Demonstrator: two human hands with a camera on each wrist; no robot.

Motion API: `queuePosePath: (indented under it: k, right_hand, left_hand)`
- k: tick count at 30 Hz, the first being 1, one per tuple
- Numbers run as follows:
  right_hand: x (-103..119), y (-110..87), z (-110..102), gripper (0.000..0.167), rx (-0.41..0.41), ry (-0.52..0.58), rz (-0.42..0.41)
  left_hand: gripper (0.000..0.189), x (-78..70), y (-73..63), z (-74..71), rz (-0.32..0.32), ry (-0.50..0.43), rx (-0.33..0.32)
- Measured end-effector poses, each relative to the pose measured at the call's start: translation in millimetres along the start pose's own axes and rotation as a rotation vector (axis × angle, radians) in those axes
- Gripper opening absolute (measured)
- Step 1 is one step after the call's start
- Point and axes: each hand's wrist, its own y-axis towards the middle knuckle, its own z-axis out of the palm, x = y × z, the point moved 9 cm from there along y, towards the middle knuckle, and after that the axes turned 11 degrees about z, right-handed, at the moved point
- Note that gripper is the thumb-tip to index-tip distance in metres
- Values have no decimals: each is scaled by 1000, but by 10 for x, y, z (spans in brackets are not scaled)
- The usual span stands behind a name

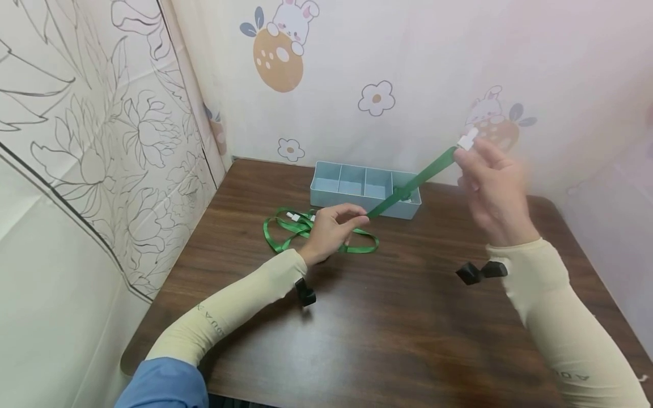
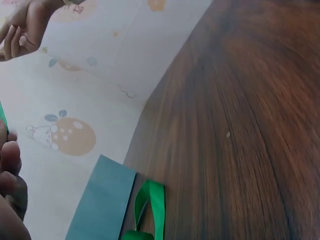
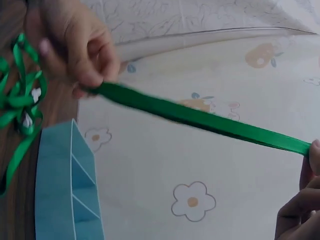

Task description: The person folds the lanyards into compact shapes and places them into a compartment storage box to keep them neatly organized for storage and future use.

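A green lanyard (image 1: pixel 428 172) is stretched taut between the two hands, above the table. My left hand (image 1: pixel 330 229) pinches its lower end between thumb and fingertips. Higher up on the right, my right hand (image 1: pixel 495 190) pinches the other end, next to a white clip (image 1: pixel 467 139). The right wrist view shows the flat strap (image 3: pixel 200 116) running straight from hand to hand. More green lanyards (image 1: pixel 277 245) with white clips lie loosely looped on the table, partly hidden behind the left hand.
A pale blue divided box (image 1: pixel 347 199) stands at the table's back edge. Something green and white sits in its rightmost compartment, partly covered by the stretched strap. The brown wooden table (image 1: pixel 377 328) meets patterned curtains (image 1: pixel 428 51) at the back and left.
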Motion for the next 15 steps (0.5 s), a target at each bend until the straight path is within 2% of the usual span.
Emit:
queuePosePath:
  k: [3,5,7,10,13,15]
  right_hand:
    - [-80,-34,59,14,51,-61,57]
    - [-116,-78,108,9,83,-129,65]
    - [-159,-140,180,8,136,-215,55]
    - [-266,-271,304,7,230,-368,36]
    - [-426,-439,411,8,277,-597,32]
    - [-559,-558,476,15,302,-743,43]
  left_hand:
    - [15,62,3,-35,-42,59,13]
    - [18,110,16,-55,-81,37,16]
    - [19,180,27,-74,-144,-43,10]
    - [22,281,45,-109,-249,-220,-32]
    - [32,366,68,-156,-338,-363,-96]
    - [39,397,92,-193,-372,-416,-134]
